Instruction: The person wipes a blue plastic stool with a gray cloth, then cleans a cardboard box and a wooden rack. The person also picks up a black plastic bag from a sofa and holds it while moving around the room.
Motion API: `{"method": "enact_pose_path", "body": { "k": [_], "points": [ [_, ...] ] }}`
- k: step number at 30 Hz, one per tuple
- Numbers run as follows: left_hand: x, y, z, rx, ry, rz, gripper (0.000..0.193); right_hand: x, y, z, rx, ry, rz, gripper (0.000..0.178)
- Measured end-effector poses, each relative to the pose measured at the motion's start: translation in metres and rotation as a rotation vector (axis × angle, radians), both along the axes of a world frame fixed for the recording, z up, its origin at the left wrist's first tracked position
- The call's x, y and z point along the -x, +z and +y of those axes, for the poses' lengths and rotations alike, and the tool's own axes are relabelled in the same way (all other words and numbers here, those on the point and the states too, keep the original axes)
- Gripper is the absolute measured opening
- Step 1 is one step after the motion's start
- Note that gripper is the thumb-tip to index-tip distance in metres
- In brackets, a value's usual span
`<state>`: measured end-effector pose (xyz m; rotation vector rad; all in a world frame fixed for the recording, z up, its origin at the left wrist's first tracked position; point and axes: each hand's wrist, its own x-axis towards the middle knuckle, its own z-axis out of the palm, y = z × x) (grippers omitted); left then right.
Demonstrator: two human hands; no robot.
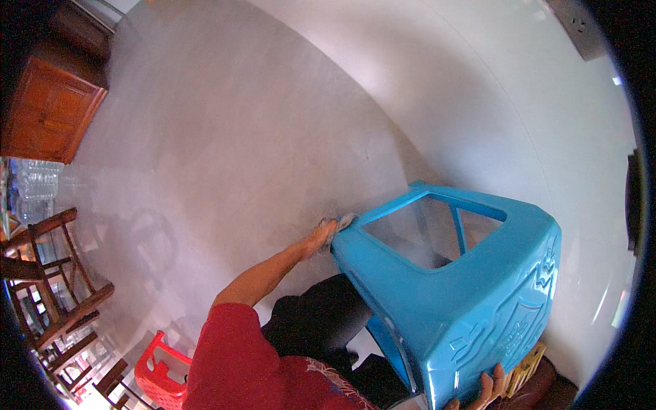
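Note:
A blue plastic stool [410,294] lies tipped over in front of me, its patterned seat turned to the right. Its legs point away to the left, and a large opening shows in the side facing up. My left hand [324,236] is closed on a grey cloth [344,221], pressed against the end of a stool leg. At the bottom, my right hand [486,392] grips the lower edge of the seat; part of that hand is cut off by the frame.
A red plastic chair [162,374] stands at lower left, near dark wooden chairs [58,273]. Further up the left side are clear plastic bottles [37,184] and a wooden cabinet [51,109]. A white wall [547,137] runs close along the right. Something yellow [525,369] sits beneath the stool.

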<state>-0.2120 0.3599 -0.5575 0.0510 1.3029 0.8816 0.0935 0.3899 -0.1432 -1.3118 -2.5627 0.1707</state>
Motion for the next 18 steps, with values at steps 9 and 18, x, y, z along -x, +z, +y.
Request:
{"method": "enact_pose_path", "body": {
  "k": [9,18],
  "points": [
    [-0.011,0.026,0.028,-0.017,0.233,-0.169,0.048,-0.001,0.003,0.000,0.033,0.038,0.075,0.055],
    [-0.044,0.189,-0.010,-0.451,0.455,-0.133,0.041,0.002,0.010,-0.002,-0.027,0.095,0.090,0.051]
  ]
}}
